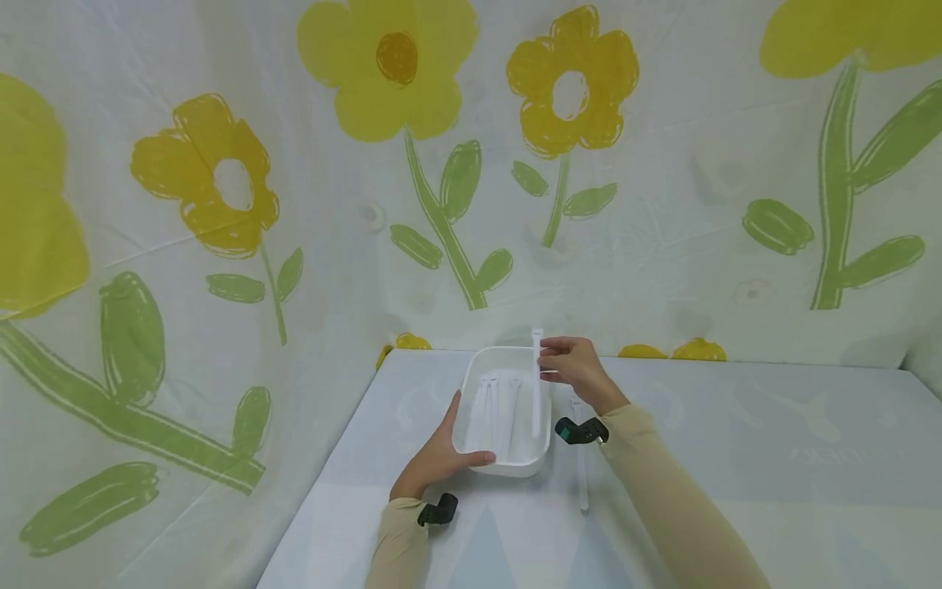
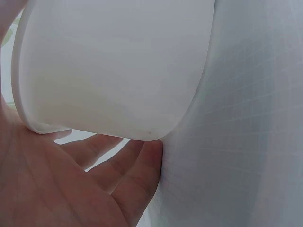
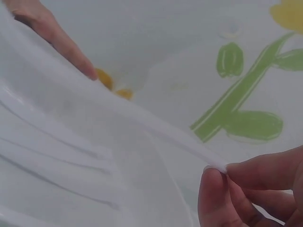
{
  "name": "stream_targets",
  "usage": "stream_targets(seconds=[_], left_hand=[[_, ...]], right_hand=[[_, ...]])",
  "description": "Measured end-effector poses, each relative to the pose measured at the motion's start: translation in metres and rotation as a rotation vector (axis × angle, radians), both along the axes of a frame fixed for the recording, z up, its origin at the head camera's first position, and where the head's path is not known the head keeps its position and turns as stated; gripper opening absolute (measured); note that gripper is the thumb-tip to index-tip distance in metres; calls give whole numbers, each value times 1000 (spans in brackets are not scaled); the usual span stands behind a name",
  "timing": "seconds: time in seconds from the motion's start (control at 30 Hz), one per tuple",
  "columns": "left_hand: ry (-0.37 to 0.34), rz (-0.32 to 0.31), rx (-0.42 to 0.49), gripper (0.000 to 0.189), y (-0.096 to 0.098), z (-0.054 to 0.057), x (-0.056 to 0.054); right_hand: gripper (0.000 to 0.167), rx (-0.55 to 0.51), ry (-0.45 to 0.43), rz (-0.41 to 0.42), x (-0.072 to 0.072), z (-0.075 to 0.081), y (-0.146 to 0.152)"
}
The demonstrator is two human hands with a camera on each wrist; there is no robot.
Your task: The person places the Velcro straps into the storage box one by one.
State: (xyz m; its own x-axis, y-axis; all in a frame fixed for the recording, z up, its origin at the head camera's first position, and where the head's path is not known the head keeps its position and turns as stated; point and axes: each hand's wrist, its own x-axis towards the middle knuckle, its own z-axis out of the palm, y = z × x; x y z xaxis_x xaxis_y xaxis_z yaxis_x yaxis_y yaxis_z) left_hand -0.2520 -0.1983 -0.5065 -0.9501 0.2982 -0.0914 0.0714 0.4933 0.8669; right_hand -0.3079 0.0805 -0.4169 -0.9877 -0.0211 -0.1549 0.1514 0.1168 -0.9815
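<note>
A white rectangular tray (image 1: 513, 469) with rounded corners stands on the table, several slim white strips (image 1: 495, 417) lying lengthwise inside it. My left hand (image 1: 440, 454) holds the tray's near left corner, thumb on the near rim and fingers along the left side. In the left wrist view, those fingers (image 2: 137, 184) reach along the outer wall. Thumb and fingertips of my right hand (image 1: 574, 364) pinch a slim white strip (image 1: 536, 393) with a small squared head, held upright over the tray's right side. Another white strip (image 1: 583, 483) lies on the table right of the tray.
The pale table (image 1: 773, 458) extends widely to the right. A white curtain (image 1: 648, 245) with yellow flowers hangs behind the table and along its left side. Dark wrist cameras (image 1: 581, 431) sit on both wrists.
</note>
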Motion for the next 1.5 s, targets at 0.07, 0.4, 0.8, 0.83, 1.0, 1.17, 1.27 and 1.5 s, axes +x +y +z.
stream_targets(seconds=[0.07,0.4,0.8,0.83,1.0,1.17,1.27,1.5], left_hand=[[2,-1,6,136,0,-1,0],[12,-15,9,138,-1,-1,0],[-4,3,2,131,-1,-3,1],[-4,2,5,130,-1,-3,1],[9,-9,14,129,0,-1,2],[-7,13,-11,130,0,-1,2],[-17,21,-21,130,0,0,3],[-31,35,-34,130,2,1,2]], right_hand=[[46,-11,2,5,-2,-1,-2],[45,-46,-6,13,-9,-6,-7],[42,-45,26,38,-15,-11,-23],[41,-42,28,38,-15,-12,-25],[40,-17,27,39,-16,-15,-31],[38,23,11,41,-16,-17,-37],[39,40,3,42,-18,-20,-39],[40,55,-18,39,-18,-23,-45]])
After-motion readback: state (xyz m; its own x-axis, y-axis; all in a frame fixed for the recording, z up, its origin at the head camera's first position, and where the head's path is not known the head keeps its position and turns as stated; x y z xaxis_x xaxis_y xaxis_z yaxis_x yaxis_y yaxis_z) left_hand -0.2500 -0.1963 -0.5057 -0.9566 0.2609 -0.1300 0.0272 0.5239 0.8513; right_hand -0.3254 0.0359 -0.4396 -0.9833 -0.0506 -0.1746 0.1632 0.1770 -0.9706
